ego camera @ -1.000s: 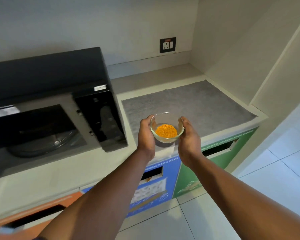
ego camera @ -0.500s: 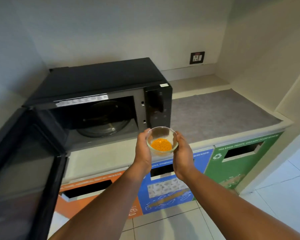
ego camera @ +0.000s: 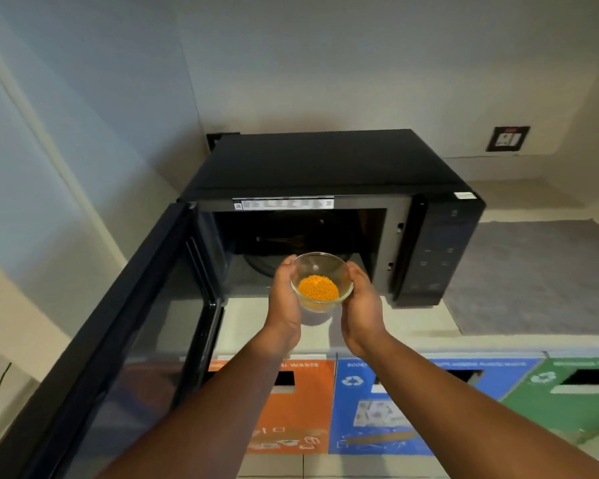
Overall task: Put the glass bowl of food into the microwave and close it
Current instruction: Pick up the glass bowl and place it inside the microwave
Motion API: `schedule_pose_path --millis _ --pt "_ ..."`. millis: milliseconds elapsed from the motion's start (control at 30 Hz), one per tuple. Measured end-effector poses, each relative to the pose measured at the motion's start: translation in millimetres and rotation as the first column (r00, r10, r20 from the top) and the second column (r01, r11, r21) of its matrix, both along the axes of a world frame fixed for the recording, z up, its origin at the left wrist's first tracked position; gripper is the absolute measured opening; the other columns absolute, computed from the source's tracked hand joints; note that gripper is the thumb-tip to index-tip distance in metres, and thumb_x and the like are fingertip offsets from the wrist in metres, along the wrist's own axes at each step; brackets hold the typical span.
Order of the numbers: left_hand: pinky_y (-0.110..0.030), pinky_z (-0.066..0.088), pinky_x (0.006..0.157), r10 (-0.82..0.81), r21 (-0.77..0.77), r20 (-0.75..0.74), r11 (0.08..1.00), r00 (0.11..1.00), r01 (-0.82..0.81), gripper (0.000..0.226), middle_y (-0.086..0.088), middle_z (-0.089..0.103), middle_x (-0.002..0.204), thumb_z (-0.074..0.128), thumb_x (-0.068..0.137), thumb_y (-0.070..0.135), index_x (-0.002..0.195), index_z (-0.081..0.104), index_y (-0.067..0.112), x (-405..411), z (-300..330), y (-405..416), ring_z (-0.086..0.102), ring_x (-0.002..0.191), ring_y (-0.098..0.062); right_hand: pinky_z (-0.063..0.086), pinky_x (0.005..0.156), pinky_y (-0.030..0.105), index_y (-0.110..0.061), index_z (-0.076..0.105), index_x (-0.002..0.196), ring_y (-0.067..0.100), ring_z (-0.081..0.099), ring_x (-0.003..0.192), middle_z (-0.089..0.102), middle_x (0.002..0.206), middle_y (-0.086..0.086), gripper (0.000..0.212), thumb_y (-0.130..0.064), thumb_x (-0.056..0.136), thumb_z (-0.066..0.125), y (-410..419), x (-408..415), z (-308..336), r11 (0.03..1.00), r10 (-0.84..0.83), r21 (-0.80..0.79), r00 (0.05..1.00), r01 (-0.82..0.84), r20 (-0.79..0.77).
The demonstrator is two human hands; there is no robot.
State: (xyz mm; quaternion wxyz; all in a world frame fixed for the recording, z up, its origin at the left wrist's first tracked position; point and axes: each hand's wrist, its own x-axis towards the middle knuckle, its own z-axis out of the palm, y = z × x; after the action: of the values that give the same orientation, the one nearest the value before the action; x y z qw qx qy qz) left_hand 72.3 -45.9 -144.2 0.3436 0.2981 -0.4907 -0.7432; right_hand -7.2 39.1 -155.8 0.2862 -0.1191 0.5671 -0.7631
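Note:
A small clear glass bowl (ego camera: 320,271) with orange shredded food (ego camera: 318,288) is held between both hands, just in front of the open microwave's cavity. My left hand (ego camera: 286,299) cups its left side and my right hand (ego camera: 362,305) cups its right side. The black microwave (ego camera: 325,167) stands on the counter, its door (ego camera: 118,340) swung wide open to the left. Behind the bowl the glass turntable (ego camera: 256,264) is partly visible inside the dark cavity.
A grey mat (ego camera: 533,274) lies on the counter to the right of the microwave. A wall socket (ego camera: 507,139) sits at the back right. Below the counter are orange (ego camera: 301,406), blue (ego camera: 377,409) and green (ego camera: 567,395) waste bin fronts. A wall closes the left side.
The view has swung left and centred on the microwave. Both hands have carried the bowl from beside the control panel to right in front of the open cavity.

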Motion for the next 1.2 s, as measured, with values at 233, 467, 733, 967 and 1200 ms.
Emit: schedule_pose_path --millis 233,467,733,967,1200 --pt "-0.037 0.046 0.086 0.09 -0.011 -0.048 0.996 0.995 -0.091 0.029 -0.007 0.07 0.097 0.038 0.1 0.025 0.108 0.065 0.014 -51 -16 -64 0.063 0.093 -0.021 0.047 0.108 0.05 -0.01 0.064 0.131 0.036 0.062 0.123 0.07 0.127 0.019 0.035 -0.028 0.106 0.046 -76 -62 -15 0.995 0.099 -0.024 0.995 -0.098 0.01" --pt "-0.043 0.049 0.1 0.131 0.071 -0.056 0.989 0.99 -0.127 0.037 -0.017 0.072 0.105 0.041 0.099 0.027 0.112 0.07 0.007 -90 -30 -124 0.065 0.1 -0.029 0.051 0.106 0.049 -0.008 0.075 0.116 0.033 0.07 0.112 0.078 0.112 0.015 0.032 -0.029 0.103 0.054 -138 -108 -24 0.976 0.215 -0.002 0.976 -0.216 -0.037" --pt "-0.047 0.044 0.109 0.137 0.095 -0.037 0.987 0.99 -0.133 0.054 -0.024 0.067 0.132 0.041 0.1 0.035 0.133 0.063 -0.002 -116 -44 -166 0.063 0.116 -0.036 0.056 0.07 0.022 -0.02 0.075 0.097 0.011 0.075 0.082 0.081 0.089 -0.003 0.024 -0.03 0.103 0.055 -177 -138 -42 0.961 0.276 -0.013 0.959 -0.278 -0.064" --pt "-0.045 0.049 0.104 0.152 0.053 0.012 0.987 0.988 -0.153 0.045 -0.013 0.075 0.119 0.044 0.1 0.042 0.12 0.072 0.013 -121 -50 -184 0.066 0.116 -0.032 0.058 0.065 0.028 -0.015 0.075 0.105 0.016 0.075 0.081 0.08 0.092 0.001 0.027 -0.031 0.103 0.053 -195 -141 -42 0.965 0.26 0.014 0.965 -0.26 -0.016" --pt "-0.034 0.052 0.086 0.141 0.064 0.02 0.988 0.99 -0.142 0.04 -0.006 0.079 0.107 0.043 0.101 0.041 0.111 0.074 0.018 -125 -49 -182 0.071 0.101 -0.022 0.057 0.069 0.029 -0.018 0.075 0.1 0.017 0.074 0.082 0.08 0.092 0.001 0.024 -0.03 0.102 0.055 -199 -143 -45 0.972 0.231 0.027 0.973 -0.231 0.001"
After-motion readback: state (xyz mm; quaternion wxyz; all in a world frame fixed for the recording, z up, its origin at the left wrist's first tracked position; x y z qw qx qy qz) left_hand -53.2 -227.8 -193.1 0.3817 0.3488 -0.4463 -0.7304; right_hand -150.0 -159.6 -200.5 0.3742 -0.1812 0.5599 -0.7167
